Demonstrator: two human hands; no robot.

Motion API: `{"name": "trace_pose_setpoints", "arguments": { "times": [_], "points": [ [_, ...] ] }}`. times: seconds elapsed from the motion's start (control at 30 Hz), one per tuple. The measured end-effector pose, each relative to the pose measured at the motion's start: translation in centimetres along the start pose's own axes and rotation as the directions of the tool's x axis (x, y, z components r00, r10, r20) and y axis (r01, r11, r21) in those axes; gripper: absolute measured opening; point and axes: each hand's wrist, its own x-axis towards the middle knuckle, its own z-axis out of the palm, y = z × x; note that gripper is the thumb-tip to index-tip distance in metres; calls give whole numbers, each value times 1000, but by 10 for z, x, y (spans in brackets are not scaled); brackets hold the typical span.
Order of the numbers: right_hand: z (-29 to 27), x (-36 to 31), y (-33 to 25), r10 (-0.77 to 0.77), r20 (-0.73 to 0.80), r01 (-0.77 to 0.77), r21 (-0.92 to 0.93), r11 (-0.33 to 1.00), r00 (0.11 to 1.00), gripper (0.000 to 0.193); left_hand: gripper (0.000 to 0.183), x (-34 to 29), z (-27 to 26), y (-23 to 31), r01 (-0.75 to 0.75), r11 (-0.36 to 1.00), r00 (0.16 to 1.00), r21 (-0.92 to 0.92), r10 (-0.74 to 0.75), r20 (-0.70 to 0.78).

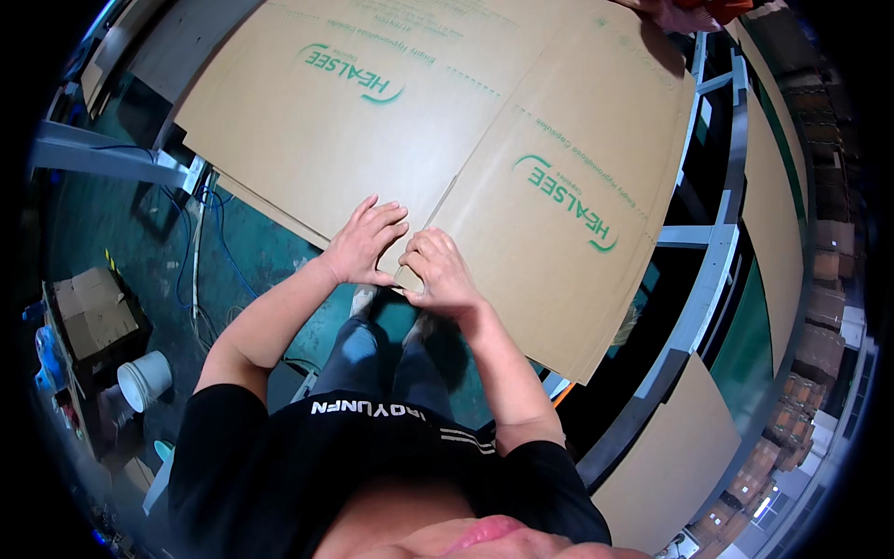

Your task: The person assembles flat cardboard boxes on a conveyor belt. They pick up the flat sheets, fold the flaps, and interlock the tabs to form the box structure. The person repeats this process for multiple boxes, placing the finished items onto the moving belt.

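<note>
A large flat brown cardboard sheet (447, 140) with green print lies in front of me, on a stack of similar sheets. A fold line and a slot run across it to its near edge. My left hand (368, 244) rests on the near edge left of the slot, fingers stretched out over the board and thumb pointing toward the slot. Close beside it, my right hand (440, 270) has its fingers curled over the near edge right of the slot, gripping the cardboard. Both thumbs are near each other at the edge; the underside of the board is hidden.
A grey metal frame (717, 252) runs along the right, with more cardboard (670, 456) beyond it. On the left are a metal beam (102, 154), blue cables (223, 242), a white bucket (144, 380) and an opened carton (96, 312). Red and pink cloth (694, 13) shows at the far edge.
</note>
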Motion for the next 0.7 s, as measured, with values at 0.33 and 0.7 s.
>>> {"name": "trace_pose_setpoints", "arguments": {
  "times": [0.33,0.7],
  "points": [
    [20,-11,0,8,-83,-12,-44,999,997,42,83,3,0,-5,-184,979,979,-92,190,69],
    [35,-31,-6,181,-114,-193,-102,976,977,45,67,8,-20,-12,-230,958,947,-172,261,186]
  ]
}}
